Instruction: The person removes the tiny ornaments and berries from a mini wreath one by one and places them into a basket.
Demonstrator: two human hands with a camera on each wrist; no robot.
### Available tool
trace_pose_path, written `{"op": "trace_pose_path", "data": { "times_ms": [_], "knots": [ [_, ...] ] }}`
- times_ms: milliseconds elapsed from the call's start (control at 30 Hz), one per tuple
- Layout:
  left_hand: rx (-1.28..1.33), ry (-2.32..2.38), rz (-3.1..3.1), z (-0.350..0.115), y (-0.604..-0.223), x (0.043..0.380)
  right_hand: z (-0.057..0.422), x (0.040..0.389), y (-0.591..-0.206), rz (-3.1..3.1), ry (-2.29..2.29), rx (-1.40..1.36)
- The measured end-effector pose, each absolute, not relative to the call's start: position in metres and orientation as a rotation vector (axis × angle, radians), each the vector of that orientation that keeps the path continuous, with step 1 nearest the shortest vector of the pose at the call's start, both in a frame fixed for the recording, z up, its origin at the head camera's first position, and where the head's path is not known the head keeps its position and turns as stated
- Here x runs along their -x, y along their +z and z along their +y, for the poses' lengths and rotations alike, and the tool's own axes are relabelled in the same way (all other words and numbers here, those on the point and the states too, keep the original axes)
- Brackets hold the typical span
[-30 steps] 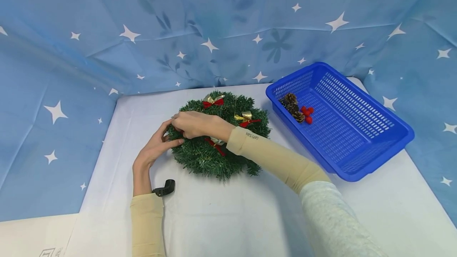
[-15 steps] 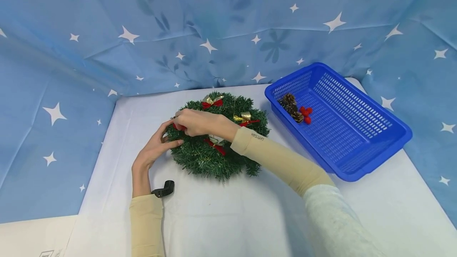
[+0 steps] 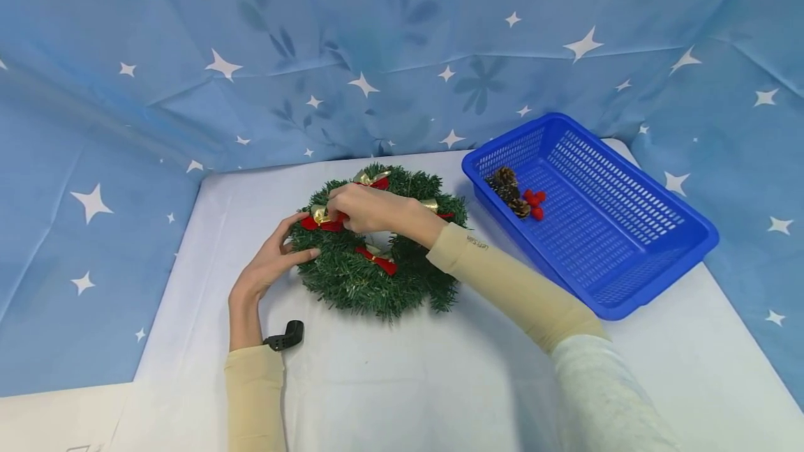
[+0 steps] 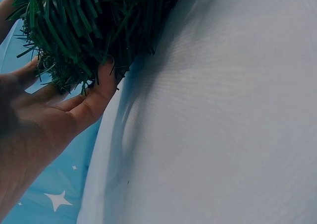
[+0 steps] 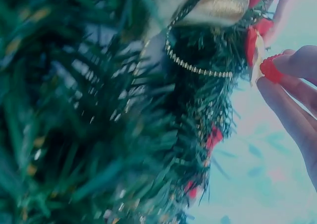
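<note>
A green tinsel wreath (image 3: 370, 291) lies on the white table, with red bows and gold bells on it. My left hand (image 3: 266, 267) grips its left edge, thumb at the front; in the left wrist view the fingers (image 4: 94, 102) curl round the green strands. Over the wreath's upper left, my right hand (image 3: 361, 206) pinches the right end of a red bow (image 3: 318, 222). The right wrist view has the red ribbon end (image 5: 270, 69) between thumb and fingers. A gold bell (image 3: 319, 213) sits by that bow. Another red bow (image 3: 377, 260) lies by the centre hole.
To the right stands a blue plastic basket (image 3: 666, 291) with slotted walls. Pine cones (image 3: 506, 187) and a cluster of red berries (image 3: 534, 204) lie at its left end. A blue star-printed cloth (image 3: 402, 54) rises behind the table (image 3: 377, 382).
My right hand has shifted to the right, uncovering the red bow and gold bell at the wreath's left. The left hand keeps its grip there. The head view has shifted slightly.
</note>
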State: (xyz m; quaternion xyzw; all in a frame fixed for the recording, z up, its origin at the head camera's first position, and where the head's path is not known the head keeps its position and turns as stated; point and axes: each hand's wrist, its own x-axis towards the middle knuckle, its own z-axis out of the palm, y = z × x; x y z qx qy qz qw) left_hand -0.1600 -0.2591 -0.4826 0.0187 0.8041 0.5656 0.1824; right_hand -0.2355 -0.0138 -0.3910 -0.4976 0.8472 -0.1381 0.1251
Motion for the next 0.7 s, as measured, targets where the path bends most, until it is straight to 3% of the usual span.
{"op": "trace_pose_path", "data": {
  "times_ms": [700],
  "knots": [
    [-0.037, 1.587, 2.269, -0.259, -0.477, 0.159, 0.041, 0.239, -0.367, 2.548, -0.477, 1.378]
  ]
}}
